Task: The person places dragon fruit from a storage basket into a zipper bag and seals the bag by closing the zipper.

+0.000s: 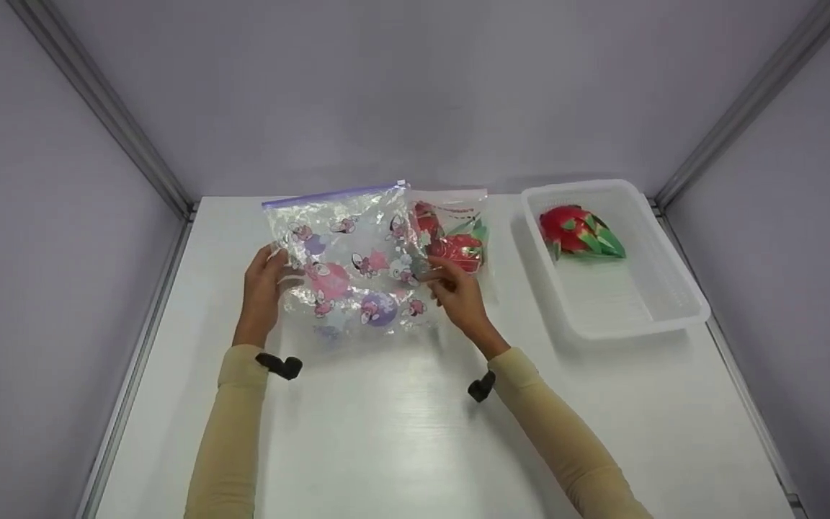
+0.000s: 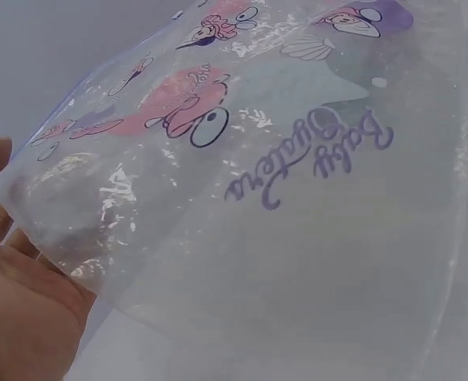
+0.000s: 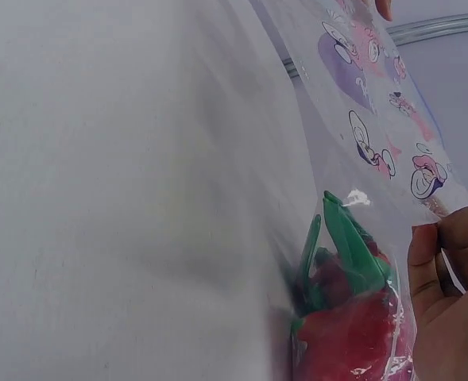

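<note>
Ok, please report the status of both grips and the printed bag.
Left grip holds one edge of printed bag; right grip pinches opposite edge. Second bag partly behind it.

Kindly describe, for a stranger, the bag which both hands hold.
At the white table, look left of the plastic basket. The left hand and right hand hold a clear bag; its purple edge distinguishes it from the pouch containing red items.

Even, slightly dim light fills the head view; a pale sheen lies on the bench (image 1: 404, 425) at six o'clock; a soft shadow edges the white basket (image 1: 599, 295) at eight; the clear bag (image 1: 346, 288) sparkles with white glints; the left wrist picture looks hazy; in the right wrist one, the bench blurs at nine
</note>
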Demonstrator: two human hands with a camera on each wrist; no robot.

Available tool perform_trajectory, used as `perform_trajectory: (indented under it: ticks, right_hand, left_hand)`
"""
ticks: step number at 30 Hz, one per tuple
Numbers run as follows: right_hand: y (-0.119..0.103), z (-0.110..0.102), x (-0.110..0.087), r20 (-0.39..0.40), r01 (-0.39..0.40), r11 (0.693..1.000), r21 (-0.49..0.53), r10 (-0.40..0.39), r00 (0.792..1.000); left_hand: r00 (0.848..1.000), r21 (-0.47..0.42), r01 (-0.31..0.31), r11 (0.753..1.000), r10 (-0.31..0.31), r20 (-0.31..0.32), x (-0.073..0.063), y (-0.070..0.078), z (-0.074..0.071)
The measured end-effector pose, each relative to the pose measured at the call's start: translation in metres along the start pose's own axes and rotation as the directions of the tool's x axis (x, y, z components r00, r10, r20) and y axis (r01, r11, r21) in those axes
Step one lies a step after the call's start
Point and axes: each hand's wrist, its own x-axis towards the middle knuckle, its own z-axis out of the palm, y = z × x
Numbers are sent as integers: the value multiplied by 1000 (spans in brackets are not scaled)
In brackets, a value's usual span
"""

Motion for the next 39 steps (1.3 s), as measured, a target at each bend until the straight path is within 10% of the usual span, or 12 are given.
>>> perform_trajectory:
  ticks: [16, 39]
  right_hand:
    - [8, -19, -3, -109, -12, 1000, -15, 11, 994]
    - [-8, -38, 8, -137, -118, 967, 226, 151, 979]
  left_hand:
    - [995, 45, -103, 994, 103, 0, 3, 5, 32]
    - [972, -66, -200, 977, 207, 111, -4, 10, 61]
